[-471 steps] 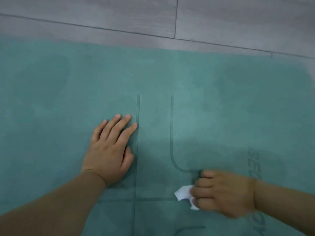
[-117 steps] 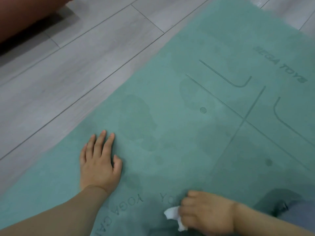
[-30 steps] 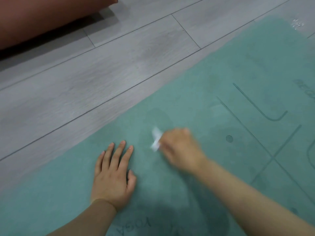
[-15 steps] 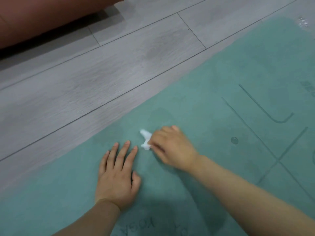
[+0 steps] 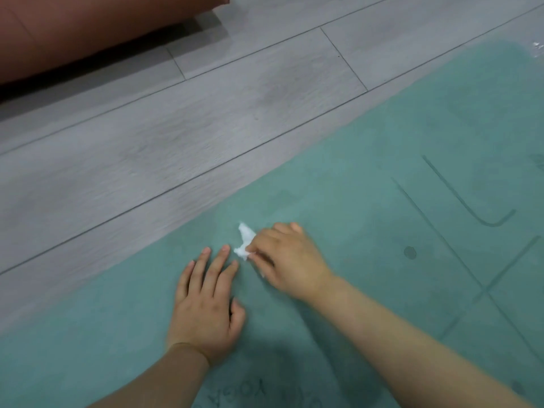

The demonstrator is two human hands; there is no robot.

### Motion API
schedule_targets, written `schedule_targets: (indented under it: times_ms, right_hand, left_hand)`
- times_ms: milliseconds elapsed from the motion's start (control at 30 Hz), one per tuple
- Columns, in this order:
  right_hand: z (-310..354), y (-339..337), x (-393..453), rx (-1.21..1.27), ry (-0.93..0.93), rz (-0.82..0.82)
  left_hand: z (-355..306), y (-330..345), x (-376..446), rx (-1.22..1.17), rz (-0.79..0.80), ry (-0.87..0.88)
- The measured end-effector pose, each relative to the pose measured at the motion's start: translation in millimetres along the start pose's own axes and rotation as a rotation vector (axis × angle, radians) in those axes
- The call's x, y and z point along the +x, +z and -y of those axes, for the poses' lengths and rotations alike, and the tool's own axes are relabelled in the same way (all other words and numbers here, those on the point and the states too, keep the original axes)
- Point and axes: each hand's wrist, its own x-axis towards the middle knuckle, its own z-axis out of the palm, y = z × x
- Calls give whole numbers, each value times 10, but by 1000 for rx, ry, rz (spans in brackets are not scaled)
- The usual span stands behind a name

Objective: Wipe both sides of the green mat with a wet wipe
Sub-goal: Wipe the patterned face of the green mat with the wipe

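Note:
The green mat [image 5: 382,148] lies flat on the floor, printed side up, with dark guide lines and lettering. My left hand [image 5: 206,301] rests flat on it, fingers straight, near its left edge. Just to the right, my right hand [image 5: 288,260] grips a crumpled white wet wipe [image 5: 245,241] and presses it on the mat right beside my left fingertips. Only part of the wipe sticks out past my fingers.
Grey wooden floor planks [image 5: 176,128] run along the mat's left side. A reddish-brown piece of furniture [image 5: 73,28] stands at the top left. A small clear glint [image 5: 537,48] lies at the mat's far right corner.
My right hand has slid the wipe leftwards across the mat, ending beside my left fingertips. My left hand has stayed flat in place.

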Motion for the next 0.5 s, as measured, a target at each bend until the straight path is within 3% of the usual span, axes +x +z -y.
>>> schedule_targets:
  times_ms: [67, 133, 200, 233, 267, 333, 433, 500]
  right_hand:
    - [-551, -212, 124, -165, 224, -178]
    - [-1146, -528, 196, -264, 597, -308]
    - [-1424, -725, 216, -209, 912, -404]
    - [-1381, -706, 271, -202, 963, -417]
    - [-1243, -625, 352, -223, 922, -400]
    - [-689, -306, 485, -123, 573, -309]
    - [152, 129, 346, 115, -9, 70]
    - [-19, 82, 360, 120, -134, 61]
  left_hand:
    - [-3, -2, 4, -6, -12, -2]
    - [-9, 4, -3, -5, -10, -2]
    - [-9, 0, -6, -6, -12, -5]
    - [-9, 0, -4, -4, -17, -5]
    - [-7, 1, -3, -2, -21, -2]
    - [-6, 7, -6, -3, -28, 4]
    - [-3, 46, -8, 1, -48, 2]
    - [-1, 56, -15, -12, -47, 7]
